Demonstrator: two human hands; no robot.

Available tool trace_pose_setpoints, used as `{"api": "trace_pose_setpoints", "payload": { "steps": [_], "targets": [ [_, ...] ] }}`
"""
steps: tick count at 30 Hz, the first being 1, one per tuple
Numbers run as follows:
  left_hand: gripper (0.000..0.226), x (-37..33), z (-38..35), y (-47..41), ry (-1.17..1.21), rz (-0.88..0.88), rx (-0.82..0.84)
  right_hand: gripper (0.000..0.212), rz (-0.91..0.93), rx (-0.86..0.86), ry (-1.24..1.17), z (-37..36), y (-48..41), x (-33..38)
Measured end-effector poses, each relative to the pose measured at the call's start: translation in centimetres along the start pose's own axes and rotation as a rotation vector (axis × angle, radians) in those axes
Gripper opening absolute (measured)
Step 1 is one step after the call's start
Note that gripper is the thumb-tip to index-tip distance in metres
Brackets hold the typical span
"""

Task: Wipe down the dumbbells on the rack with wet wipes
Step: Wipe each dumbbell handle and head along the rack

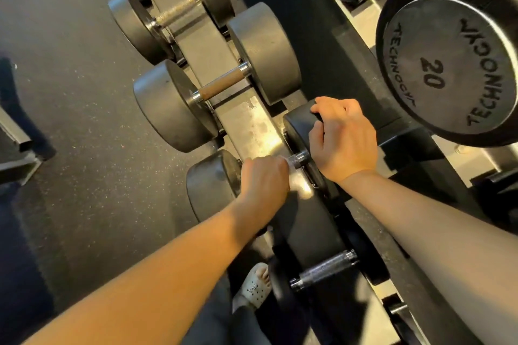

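The left hand (263,176) is clamping its grip round the knurled steel handle (299,159) of the black round-headed dumbbell (297,123) on the grey metal rack (252,120) — the handle is running rightward from that grip to the right hand (344,137), which is clutching the head.

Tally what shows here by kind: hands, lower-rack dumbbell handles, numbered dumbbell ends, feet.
Hands: 2, left hand and right hand
Lower-rack dumbbell handles: 4, besides a sliver at the top edge
Numbered dumbbell end, marked 20: 1
Sandalled foot: 1
Total: 8
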State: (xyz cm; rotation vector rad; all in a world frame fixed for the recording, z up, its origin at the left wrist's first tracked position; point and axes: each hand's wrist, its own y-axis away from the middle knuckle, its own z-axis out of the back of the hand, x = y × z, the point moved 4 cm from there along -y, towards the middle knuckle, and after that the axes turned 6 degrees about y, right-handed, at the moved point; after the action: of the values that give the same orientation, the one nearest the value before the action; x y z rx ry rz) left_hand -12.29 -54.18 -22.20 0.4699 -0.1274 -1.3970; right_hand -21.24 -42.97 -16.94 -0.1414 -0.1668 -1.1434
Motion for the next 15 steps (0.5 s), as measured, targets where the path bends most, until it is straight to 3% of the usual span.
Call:
{"api": "trace_pose_setpoints", "payload": {
  "steps": [2,4,8,10,12,15],
  "targets": [
    [0.015,1.5,0.3,-0.3,-0.119,0.002,0.118,0.031,0.002,-0.006,-0.011,0.0,0.0,0.0],
    [0.016,2.0,0.6,-1.0,-0.091,0.020,0.174,0.030,0.006,-0.008,-0.018,-0.1,-0.1,-0.1],
    [0.009,0.1,0.4,-3.1,0.613,0.206,0.104,0.029,0.008,-0.026,-0.014,-0.1,0.0,-0.1],
    [0.008,-0.3,0.0,-3.8,0.771,0.276,0.108,0.029,0.009,-0.040,-0.023,-0.1,0.0,0.0],
    [0.013,0.8,-0.2,-4.3,0.664,0.250,0.189,0.029,0.017,-0.036,-0.026,-0.1,-0.1,0.1],
    [0.018,3.4,0.0,-3.8,0.299,0.134,0.414,0.029,0.029,-0.044,-0.047,0.1,-0.1,0.2]
  ]
}}
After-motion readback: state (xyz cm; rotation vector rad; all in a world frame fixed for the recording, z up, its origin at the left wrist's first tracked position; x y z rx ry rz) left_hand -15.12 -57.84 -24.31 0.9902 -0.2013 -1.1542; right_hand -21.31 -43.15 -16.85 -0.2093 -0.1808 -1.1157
